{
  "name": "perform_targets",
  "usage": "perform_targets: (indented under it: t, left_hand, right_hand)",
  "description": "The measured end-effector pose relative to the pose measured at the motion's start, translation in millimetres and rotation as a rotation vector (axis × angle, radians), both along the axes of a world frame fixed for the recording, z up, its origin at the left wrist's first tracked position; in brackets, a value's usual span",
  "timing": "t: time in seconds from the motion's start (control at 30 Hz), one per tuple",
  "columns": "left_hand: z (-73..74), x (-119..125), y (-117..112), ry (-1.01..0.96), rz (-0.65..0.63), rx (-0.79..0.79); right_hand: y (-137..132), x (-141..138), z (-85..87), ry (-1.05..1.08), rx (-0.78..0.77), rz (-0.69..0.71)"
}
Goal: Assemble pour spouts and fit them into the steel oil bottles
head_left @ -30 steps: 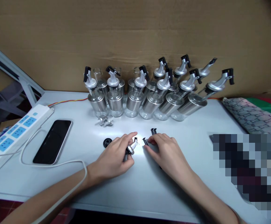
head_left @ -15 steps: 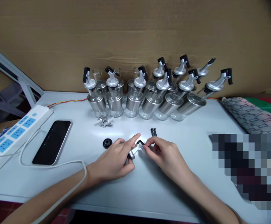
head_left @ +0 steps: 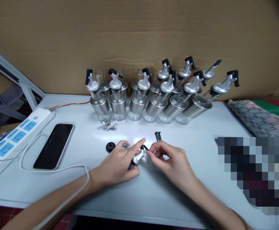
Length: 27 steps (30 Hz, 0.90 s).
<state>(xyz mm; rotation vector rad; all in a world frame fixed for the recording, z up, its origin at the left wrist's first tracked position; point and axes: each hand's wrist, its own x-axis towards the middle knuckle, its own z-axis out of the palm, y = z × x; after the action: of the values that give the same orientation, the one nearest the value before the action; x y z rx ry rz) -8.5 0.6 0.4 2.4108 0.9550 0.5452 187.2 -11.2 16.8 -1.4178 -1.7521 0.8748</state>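
Note:
A silver bottle pourer spout sits tilted in my left hand, closed round its base with the index finger reaching toward the tip. Between the thumb and index finger of my right hand is a small black flip cap, which touches the spout's tip. Whether the cap is clipped on cannot be made out. On the table left of my hands lies a round black stopper part. A pair of black flip caps rests just beyond my right hand. Loose silver spout parts lie farther back.
Several glass bottles with steel sleeves line the back, most topped by pourers, before a cardboard wall. At left are a phone, a power strip and a white cable crossing my left forearm. A patterned cloth item lies right.
The spout has turned slightly in my left hand, and the cap now sits against its tip. My right hand has shifted a little; the bottles stay put.

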Motion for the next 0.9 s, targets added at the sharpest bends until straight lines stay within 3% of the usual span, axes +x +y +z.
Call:
perform_targets:
  t: [0.27, 0.63, 0.9]
  left_hand:
    - [1.5, 0.8, 0.8, -0.018, 0.047, -0.024]
    - [1.8, 1.7, 1.0, -0.035, 0.06, 0.018]
    - [1.6, -0.1, 0.5, -0.031, 0.061, 0.02]
  right_hand:
    - [-0.5, -0.5, -1.4, 0.045, -0.008, -0.013]
    - [2.0, -4.0, 0.7, 0.333, -0.353, 0.02]
    - [0.8, -7.9, 2.5, 0.467, -0.497, 0.026]
